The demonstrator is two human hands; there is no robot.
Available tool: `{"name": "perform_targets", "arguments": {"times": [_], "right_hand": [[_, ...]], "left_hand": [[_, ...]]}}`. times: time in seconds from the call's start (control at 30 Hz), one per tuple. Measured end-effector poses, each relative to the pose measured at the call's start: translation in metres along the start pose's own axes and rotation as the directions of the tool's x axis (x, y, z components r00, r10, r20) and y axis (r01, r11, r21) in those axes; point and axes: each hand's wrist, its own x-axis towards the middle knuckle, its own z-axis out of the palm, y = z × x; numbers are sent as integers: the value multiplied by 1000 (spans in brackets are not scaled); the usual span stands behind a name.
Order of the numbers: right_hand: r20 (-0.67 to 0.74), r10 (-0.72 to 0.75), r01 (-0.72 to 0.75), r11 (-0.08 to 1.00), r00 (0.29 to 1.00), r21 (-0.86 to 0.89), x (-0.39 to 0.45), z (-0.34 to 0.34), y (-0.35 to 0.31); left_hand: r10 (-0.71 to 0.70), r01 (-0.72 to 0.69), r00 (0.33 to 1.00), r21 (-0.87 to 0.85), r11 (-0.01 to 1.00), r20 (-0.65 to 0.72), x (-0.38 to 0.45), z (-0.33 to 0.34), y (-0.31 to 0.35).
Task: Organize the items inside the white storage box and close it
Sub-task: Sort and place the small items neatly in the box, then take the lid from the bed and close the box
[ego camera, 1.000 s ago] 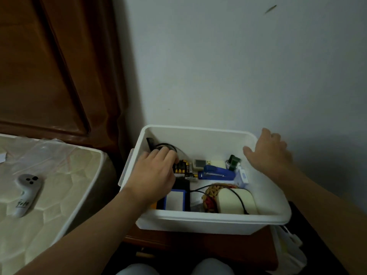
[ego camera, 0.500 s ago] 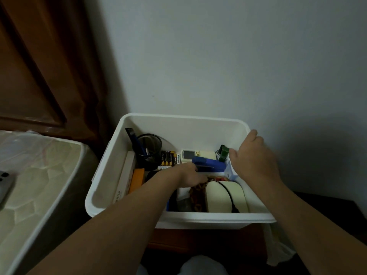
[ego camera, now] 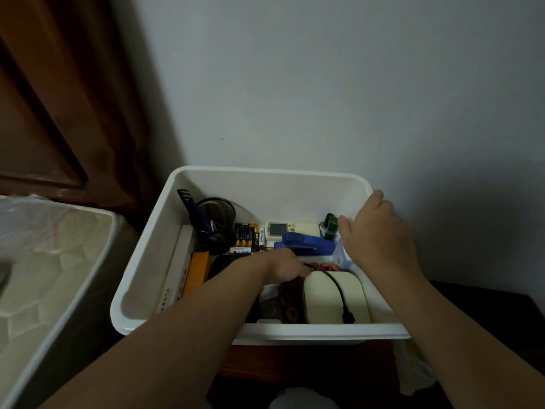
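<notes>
White storage box is unlidded, half sorted; left hand fingers, buried beside the cream case, cannot be told; right hand fingers lie relaxed on the rim

A: Cam setup?
B: One head cam only, wide-angle, so no 2nd view to share anything w/. It looks fwd and steeply down into the white storage box, close, from above its near rim.
A: Facing?
B: Toward the wall right behind the box. Both forearms enter from the bottom edge.
A: Edges of frame?
B: Mattress left of the box, wooden panel behind-left. Straight lines bow near the borders.
</notes>
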Motion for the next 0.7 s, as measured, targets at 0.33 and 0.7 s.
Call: {"name": "perform_targets", "arguments": {"times": [0.33, 0.7], "right_hand": [[-6, 9, -9, 1000, 1000, -16, 4, 7, 2], [-212, -54, 74, 993, 976, 91, -21, -39, -23]], "left_hand": [[26, -20, 996, 77, 997, -86, -18, 0, 7], [331, -322, 393, 209, 923, -858, -180, -22, -12]]}}
